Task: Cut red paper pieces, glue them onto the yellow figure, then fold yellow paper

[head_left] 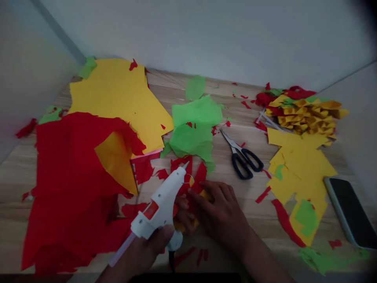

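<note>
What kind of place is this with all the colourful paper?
Probably a craft table in a room corner: a glue gun in the left hand, scissors, and cut red paper on the wooden tabletop.

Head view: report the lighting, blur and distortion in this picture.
Head view: dim, even light, with soft shadow under the left hand holding the glue gun and the right hand pressing red and yellow paper; corners darken, worst at top right; wide-angle bending curves the table edges; overall slightly soft; faint sheen on the phone rim.

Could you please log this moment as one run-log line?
left hand: grips white hot glue gun | right hand: presses red-and-yellow paper piece | black-handled scissors: idle
</note>
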Available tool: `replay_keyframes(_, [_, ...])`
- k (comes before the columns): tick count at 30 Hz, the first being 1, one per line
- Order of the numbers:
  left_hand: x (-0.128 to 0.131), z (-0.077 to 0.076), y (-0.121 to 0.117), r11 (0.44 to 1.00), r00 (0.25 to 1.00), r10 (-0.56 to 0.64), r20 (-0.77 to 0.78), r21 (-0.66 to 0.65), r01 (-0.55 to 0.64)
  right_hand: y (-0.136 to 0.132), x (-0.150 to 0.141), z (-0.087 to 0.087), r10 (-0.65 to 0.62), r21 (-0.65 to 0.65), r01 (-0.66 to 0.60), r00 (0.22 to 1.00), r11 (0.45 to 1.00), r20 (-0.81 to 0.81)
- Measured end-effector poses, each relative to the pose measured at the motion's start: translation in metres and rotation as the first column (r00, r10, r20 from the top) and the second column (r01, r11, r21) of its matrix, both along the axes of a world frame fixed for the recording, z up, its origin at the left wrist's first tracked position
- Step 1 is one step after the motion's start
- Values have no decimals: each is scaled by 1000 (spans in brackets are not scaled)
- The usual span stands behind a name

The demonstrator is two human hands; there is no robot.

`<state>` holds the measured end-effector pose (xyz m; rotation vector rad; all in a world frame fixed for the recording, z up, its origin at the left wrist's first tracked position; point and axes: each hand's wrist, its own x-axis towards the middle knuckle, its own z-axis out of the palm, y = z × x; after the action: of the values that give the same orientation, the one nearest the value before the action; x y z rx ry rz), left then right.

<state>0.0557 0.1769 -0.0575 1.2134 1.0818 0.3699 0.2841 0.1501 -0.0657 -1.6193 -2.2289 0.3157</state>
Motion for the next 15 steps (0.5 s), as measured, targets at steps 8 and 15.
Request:
replay_keyframes(8, [-3, -7, -2, 1000, 999, 4, -35, 13, -4, 0, -1, 1, -56, 45, 60, 993, 997, -101])
replay_keyframes(15, [9, 16, 7, 992, 954, -22, 300, 124, -16, -13, -2, 16, -255, 61, 315, 856, 947, -450])
